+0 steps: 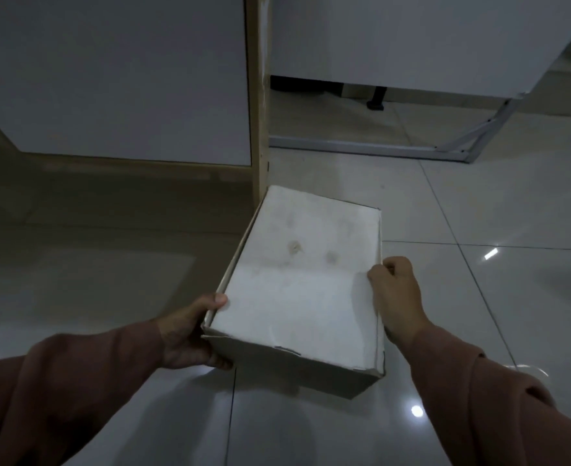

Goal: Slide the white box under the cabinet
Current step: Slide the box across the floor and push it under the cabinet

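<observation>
A worn white box (304, 280) with faint stains on its lid is in the middle of the view, just above or on the tiled floor. My left hand (189, 334) grips its near left corner, thumb on the lid edge. My right hand (395, 290) holds its right side, fingers curled over the edge. The white cabinet (115, 79) with a light wooden frame stands at the upper left. The box's far end lies close to the cabinet's wooden corner post (258, 112). A dark gap runs under the cabinet door.
A second white panel (412, 38) on a grey metal frame (445, 149) stands at the upper right, with a black foot (375, 104) behind it. Glossy grey floor tiles (496, 213) spread to the right and toward me.
</observation>
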